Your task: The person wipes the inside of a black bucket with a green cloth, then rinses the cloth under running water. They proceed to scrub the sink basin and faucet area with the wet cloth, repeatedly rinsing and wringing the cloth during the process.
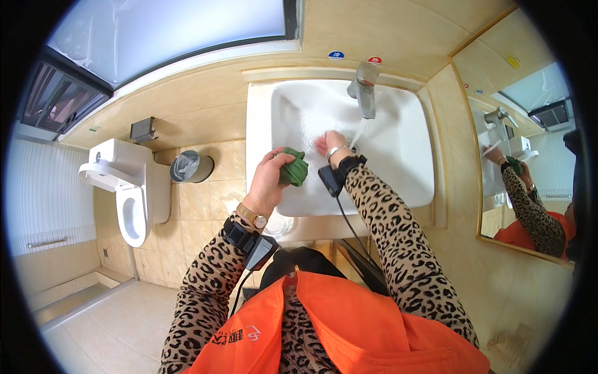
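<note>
My left hand (267,181) grips a bunched green cloth (293,167) over the left rim of the white washbasin (402,187). Inside the basin, near the drain, is my right hand (331,142); it holds no visible object, and its fingers point left, partly blurred by splashing water. A thin stream of water (357,134) runs from the metal faucet (366,93) just to the right of that hand. Each wrist carries a black strapped device with a cable.
A framed mirror (518,140) hangs on the right wall. To the left of the basin stand a lined waste bin (191,167) and a white toilet (133,215) with its lid up, below a dark paper holder (143,129). A round clear dish (279,225) sits at the basin's front-left corner.
</note>
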The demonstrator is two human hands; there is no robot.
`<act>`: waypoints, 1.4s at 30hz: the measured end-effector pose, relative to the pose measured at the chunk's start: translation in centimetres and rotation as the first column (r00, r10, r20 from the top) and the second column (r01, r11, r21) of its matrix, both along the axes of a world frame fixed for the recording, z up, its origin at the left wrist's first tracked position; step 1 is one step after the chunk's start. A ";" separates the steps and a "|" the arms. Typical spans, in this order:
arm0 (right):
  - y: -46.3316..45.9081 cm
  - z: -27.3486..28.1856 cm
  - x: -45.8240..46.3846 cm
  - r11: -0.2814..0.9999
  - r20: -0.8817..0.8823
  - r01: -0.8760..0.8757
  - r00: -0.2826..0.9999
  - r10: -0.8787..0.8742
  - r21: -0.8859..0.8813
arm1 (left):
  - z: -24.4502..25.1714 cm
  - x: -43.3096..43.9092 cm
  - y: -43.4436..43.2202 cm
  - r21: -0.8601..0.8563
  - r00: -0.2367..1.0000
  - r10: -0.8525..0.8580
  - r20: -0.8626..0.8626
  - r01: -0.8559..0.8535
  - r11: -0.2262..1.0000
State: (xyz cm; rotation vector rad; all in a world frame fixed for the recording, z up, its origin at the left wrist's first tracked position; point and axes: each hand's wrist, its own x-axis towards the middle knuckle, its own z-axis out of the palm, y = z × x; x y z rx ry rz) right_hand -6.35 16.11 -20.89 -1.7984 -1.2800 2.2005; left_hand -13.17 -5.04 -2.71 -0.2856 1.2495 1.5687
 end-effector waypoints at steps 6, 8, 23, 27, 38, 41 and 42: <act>3.3 3.2 -10.1 0.974 -0.612 0.148 0.758 -0.224 -0.172 | -0.5 -0.5 0.3 0.052 0.997 0.038 0.060 -0.041 0.998; 3.7 3.4 -11.1 0.983 -0.410 -0.144 0.894 0.179 0.117 | -0.9 -0.7 0.1 0.040 0.998 0.031 0.063 -0.034 0.999; -0.9 9.4 3.1 0.727 -0.078 -0.132 0.966 0.248 0.674 | -4.3 -0.4 0.4 0.078 0.993 -0.092 0.072 0.086 0.993; -4.5 13.0 5.5 0.782 -0.097 -0.045 0.986 0.134 0.622 | -6.1 0.5 -0.1 0.125 0.988 -0.148 0.050 0.141 0.982; -5.5 14.6 7.5 0.818 -0.094 -0.075 0.983 0.155 0.571 | -3.2 2.2 7.4 0.350 0.957 -0.276 0.091 0.229 0.908; -4.2 13.2 6.9 0.510 0.141 -0.112 0.990 -0.018 0.853 | -3.2 2.7 7.6 0.155 0.951 -0.280 -0.134 0.299 0.942; -4.2 12.9 6.6 0.519 0.079 -0.054 0.997 -0.025 0.853 | -3.5 2.9 7.9 0.129 0.945 -0.313 -0.097 0.324 0.937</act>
